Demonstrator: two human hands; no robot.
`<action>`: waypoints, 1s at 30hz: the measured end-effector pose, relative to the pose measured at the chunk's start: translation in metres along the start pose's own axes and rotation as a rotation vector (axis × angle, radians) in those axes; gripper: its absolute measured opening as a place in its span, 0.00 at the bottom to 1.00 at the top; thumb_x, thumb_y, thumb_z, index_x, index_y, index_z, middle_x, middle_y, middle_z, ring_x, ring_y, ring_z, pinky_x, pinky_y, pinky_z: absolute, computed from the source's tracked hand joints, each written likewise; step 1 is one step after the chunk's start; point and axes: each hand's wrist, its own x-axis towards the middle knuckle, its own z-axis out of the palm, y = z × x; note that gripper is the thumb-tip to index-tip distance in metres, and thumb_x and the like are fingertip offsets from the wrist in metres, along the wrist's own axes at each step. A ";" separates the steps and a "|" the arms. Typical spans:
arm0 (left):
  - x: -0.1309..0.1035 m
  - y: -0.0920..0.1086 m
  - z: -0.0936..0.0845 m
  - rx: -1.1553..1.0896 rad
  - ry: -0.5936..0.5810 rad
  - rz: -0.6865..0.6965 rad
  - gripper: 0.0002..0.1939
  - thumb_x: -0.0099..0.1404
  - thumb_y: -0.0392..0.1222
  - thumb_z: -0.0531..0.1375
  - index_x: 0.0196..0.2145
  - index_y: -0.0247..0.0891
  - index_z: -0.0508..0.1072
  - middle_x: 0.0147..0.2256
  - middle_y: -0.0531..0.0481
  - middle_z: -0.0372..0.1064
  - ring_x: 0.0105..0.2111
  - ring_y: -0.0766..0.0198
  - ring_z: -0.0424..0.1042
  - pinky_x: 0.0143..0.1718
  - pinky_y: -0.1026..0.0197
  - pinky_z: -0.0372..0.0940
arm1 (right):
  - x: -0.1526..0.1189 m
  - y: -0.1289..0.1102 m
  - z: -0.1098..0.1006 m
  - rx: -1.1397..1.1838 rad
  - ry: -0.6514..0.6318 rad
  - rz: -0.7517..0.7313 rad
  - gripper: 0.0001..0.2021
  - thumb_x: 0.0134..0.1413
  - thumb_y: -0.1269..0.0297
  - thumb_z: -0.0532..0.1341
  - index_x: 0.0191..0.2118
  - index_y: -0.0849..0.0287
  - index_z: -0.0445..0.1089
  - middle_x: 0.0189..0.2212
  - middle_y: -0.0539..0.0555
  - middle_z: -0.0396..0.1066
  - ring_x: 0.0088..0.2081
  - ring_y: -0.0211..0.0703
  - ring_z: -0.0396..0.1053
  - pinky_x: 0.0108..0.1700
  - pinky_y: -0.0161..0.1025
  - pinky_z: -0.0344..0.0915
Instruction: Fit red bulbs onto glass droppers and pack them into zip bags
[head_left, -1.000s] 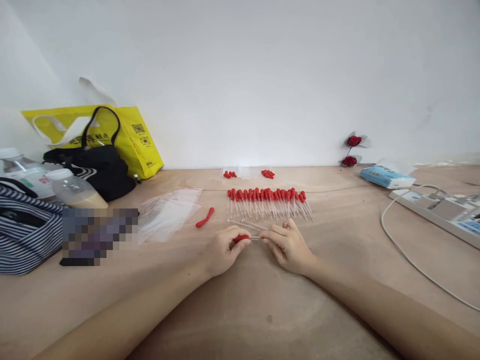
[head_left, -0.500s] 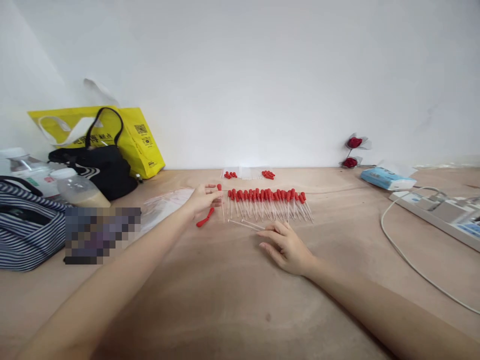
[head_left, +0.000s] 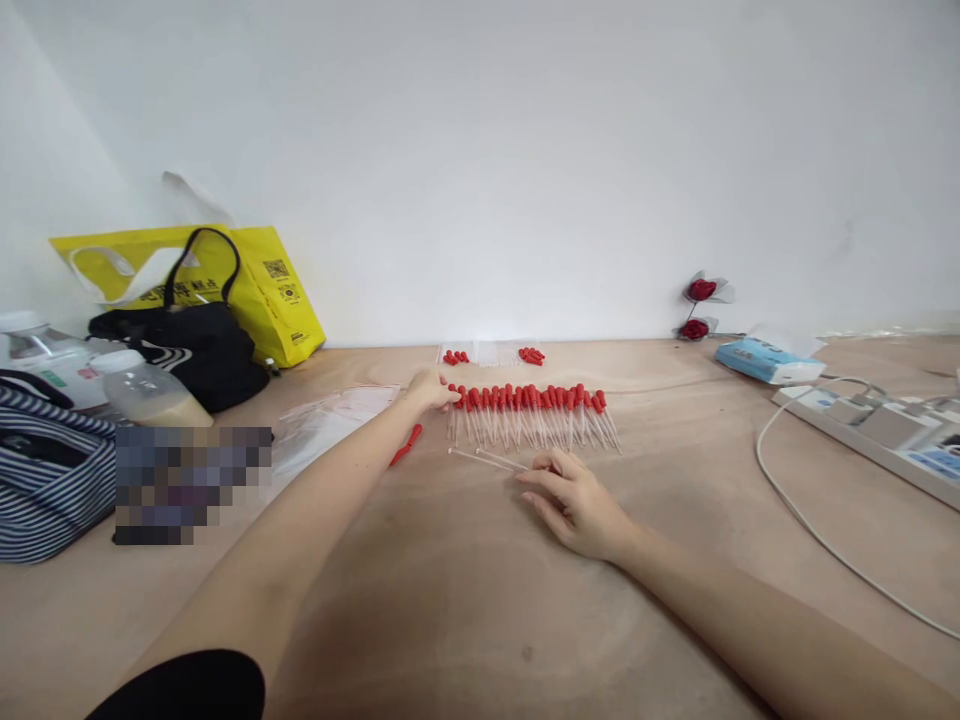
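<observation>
A row of glass droppers with red rubber bulbs [head_left: 517, 402] lies on the wooden table, tips toward me. At the row's left end, my left hand [head_left: 429, 390] has its fingers closed about a red-bulbed dropper; the hand hides most of the grip. My right hand [head_left: 574, 500] rests in front of the row, fingers loosely bent and thumb apart. Two bare glass tubes [head_left: 491, 460] lie beside it, their right ends reaching its fingertips. Partly behind my left forearm is a loose red bulb piece [head_left: 409, 442].
Clear plastic bags [head_left: 322, 425] lie to the left. Behind the row sits a clear bag [head_left: 487, 352] with red bulbs around it. A yellow bag [head_left: 289, 300], black bag [head_left: 214, 350] and bottle [head_left: 161, 395] stand left. On the right are a tissue pack [head_left: 769, 360] and power strip [head_left: 862, 430].
My left hand has moved right and forward with the dropper, to the left end of the row. My right hand has stayed in place. The view has shifted slightly.
</observation>
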 end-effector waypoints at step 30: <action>-0.076 -0.057 -0.005 0.184 0.322 0.313 0.08 0.56 0.42 0.54 0.33 0.37 0.68 0.29 0.49 0.68 0.32 0.60 0.68 0.33 0.61 0.60 | 0.061 -0.004 0.046 -0.328 -0.011 0.163 0.07 0.50 0.60 0.57 0.31 0.57 0.68 0.30 0.53 0.66 0.36 0.43 0.59 0.35 0.40 0.45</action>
